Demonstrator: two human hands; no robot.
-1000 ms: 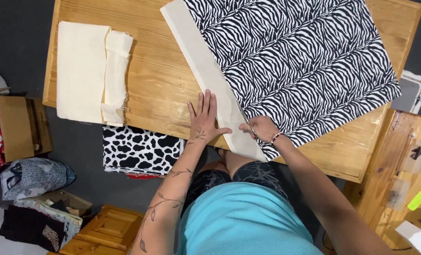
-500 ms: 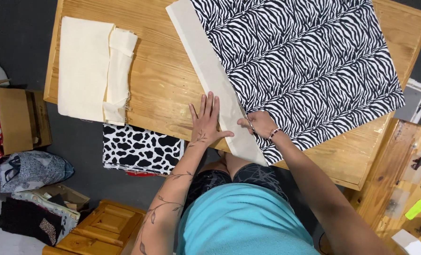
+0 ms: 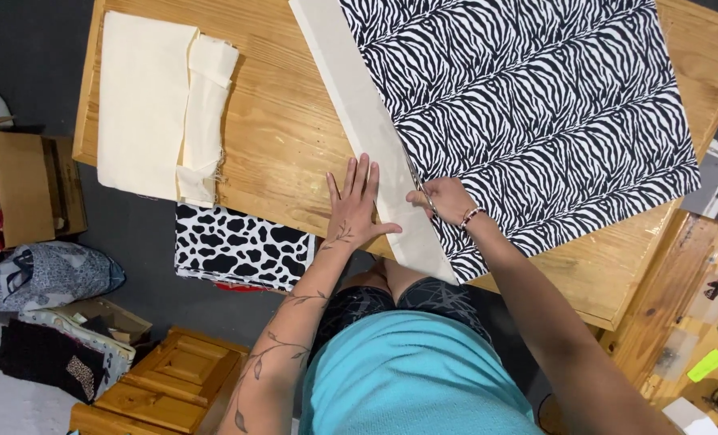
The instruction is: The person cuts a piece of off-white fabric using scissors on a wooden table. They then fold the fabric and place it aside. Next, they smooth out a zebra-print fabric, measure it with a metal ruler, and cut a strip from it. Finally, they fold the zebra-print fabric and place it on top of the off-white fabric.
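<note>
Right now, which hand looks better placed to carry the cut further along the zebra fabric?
The right hand: it grips scissors at the zebra fabric edge. The left hand lies flat, pinning the cream strip.

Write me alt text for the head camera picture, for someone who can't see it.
Seen from above, a person's right hand works scissors along the edge of a zebra-striped black-and-white fabric sheet on a wooden table, while the left hand presses flat beside a cream fabric strip. Folded cream cloth lies at the table's left, and cow-print fabric sits below its edge.
</note>
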